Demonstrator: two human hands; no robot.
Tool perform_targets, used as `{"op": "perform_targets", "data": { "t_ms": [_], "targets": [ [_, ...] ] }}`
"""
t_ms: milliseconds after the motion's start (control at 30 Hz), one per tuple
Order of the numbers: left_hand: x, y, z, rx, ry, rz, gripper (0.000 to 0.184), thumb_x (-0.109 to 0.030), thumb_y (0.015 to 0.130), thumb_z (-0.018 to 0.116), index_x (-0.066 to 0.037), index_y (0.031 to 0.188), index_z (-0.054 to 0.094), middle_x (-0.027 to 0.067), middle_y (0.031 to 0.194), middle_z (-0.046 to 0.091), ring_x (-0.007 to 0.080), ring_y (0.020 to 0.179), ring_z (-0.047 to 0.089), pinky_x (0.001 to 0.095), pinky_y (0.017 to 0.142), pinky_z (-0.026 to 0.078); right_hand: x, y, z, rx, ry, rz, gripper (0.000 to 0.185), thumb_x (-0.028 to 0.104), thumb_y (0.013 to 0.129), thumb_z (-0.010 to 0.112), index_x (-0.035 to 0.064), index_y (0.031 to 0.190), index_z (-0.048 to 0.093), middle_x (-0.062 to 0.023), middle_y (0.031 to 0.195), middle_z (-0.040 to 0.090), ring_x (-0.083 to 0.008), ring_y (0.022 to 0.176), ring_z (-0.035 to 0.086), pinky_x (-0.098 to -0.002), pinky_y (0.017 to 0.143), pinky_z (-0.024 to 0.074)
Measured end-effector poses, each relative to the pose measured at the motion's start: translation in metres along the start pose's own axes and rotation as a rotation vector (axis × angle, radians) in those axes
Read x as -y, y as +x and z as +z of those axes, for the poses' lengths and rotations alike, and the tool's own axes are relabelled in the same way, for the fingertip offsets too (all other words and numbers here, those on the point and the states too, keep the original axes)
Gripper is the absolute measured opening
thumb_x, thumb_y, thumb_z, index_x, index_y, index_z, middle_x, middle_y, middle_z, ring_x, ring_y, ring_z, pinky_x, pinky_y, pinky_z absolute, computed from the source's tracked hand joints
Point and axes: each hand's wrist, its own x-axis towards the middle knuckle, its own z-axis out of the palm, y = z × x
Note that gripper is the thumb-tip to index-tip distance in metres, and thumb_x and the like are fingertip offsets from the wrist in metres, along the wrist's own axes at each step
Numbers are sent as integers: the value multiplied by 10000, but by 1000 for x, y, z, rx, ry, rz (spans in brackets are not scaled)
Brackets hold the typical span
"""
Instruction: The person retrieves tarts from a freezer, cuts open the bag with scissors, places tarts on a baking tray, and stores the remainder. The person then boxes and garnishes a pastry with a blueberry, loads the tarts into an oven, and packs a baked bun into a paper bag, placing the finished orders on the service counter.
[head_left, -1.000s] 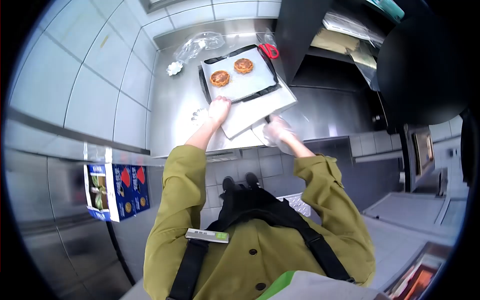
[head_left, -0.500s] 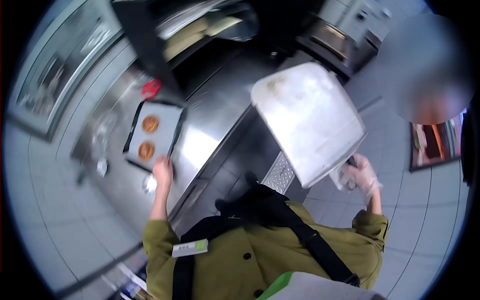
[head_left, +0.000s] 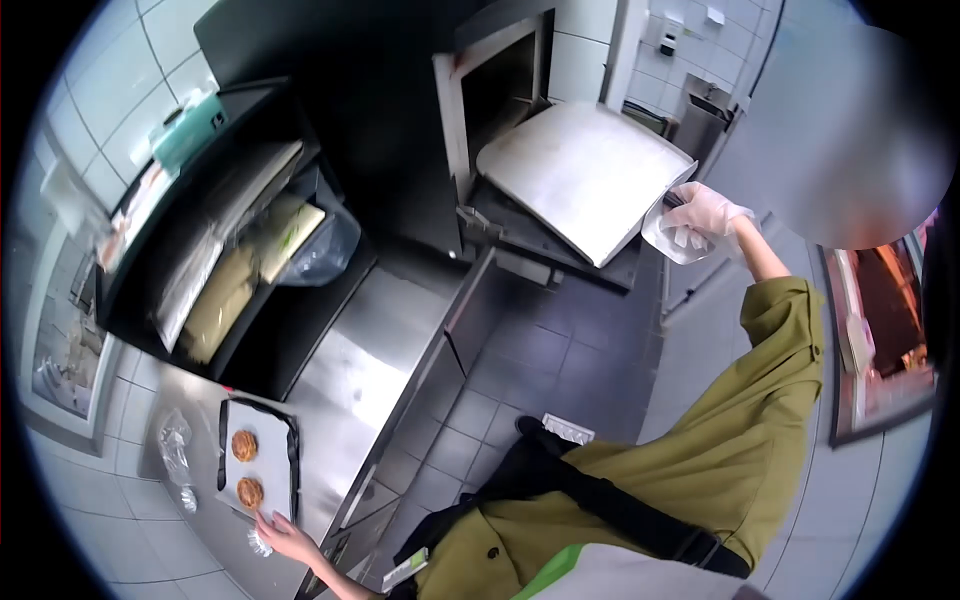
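My right hand [head_left: 705, 215], in a clear plastic glove, grips the short end of a wide metal oven paddle [head_left: 585, 165]. The paddle reaches out flat over the lowered door [head_left: 625, 265] of an open oven [head_left: 500, 85]. My bare left hand [head_left: 285, 540] has its fingers stretched out at the near edge of a dark baking tray [head_left: 292, 455]. Whether the fingertips touch the tray I cannot tell. On the tray's white paper [head_left: 268, 425] lie two round browned pastries, the far one [head_left: 244, 446] and the near one [head_left: 249, 492].
The tray stands on a steel counter [head_left: 350, 390]. Crumpled clear plastic [head_left: 175, 450] lies left of it. A black shelf unit [head_left: 270, 350] holding bags and packets stands beyond. Tiled floor [head_left: 480, 410] lies between counter and right wall. A wall-mounted sink [head_left: 700, 115] is at the back.
My view has turned toward the oven. The paddle has moved forward from beside me to over the oven door. My left hand's fingers have opened out near the tray's edge.
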Motion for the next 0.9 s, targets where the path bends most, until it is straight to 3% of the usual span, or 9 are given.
{"op": "perform_targets", "data": {
  "t_ms": [100,200,333,400,467,500,667,800,900],
  "targets": [
    [-34,-11,-15,-14,-40,-126,344,-138,874,499,-25,1196,461,154,1106,481,232,825,544,325,694,449,6,68,-36,136,-157,-100,174,113,659,641,16,789,577,12,582,511,-63,457,451,-221,434,361],
    [-71,-6,-42,-139,42,-69,345,-110,872,497,-24,1204,453,148,1107,478,208,808,551,308,681,455,30,127,-41,263,-263,-244,230,107,661,631,16,871,600,-14,606,557,-67,458,470,-239,429,390],
    [-122,-1,-68,-156,-46,-85,362,-96,871,492,-42,1225,440,152,1148,444,210,804,552,308,675,462,62,218,0,390,-172,-340,399,99,663,626,4,1044,555,-46,649,596,-80,449,490,-239,392,396],
    [-147,-5,-87,-117,13,-34,367,-91,875,477,-58,1237,427,126,1173,425,188,798,533,292,678,457,92,261,25,423,-327,-404,375,110,676,627,-6,1027,566,-50,647,602,-82,442,480,-239,390,394],
    [-158,-13,-105,-145,29,0,371,-78,874,474,-62,1241,423,120,1177,422,175,779,517,274,668,448,115,285,51,449,-253,-324,229,156,691,637,-1,856,616,-49,620,596,-94,435,471,-253,410,396],
    [-162,-19,-115,-149,38,-14,372,-74,872,474,-61,1241,422,120,1177,421,171,775,514,270,661,444,130,296,61,478,-280,-380,226,164,692,641,2,848,612,-48,606,589,-99,430,469,-253,407,392],
    [-155,-43,-145,-173,65,-73,377,-42,865,468,-36,1238,415,124,1174,414,146,743,492,250,618,426,135,321,80,534,-148,-419,402,184,713,635,-19,1035,507,-64,558,555,-120,415,463,-245,370,361],
    [-165,-30,-141,-188,28,-66,380,-56,866,477,-43,1241,416,126,1175,421,147,753,501,255,628,433,125,291,58,427,-71,-546,435,142,703,636,-36,1075,498,-63,589,552,-119,422,475,-253,382,383],
    [-171,-13,-125,-209,-31,-11,380,-73,869,485,-56,1243,422,128,1188,417,147,756,509,255,648,437,98,269,30,475,62,-579,417,124,710,617,-34,1081,507,-48,613,557,-105,441,484,-252,392,391]
  ]
}}
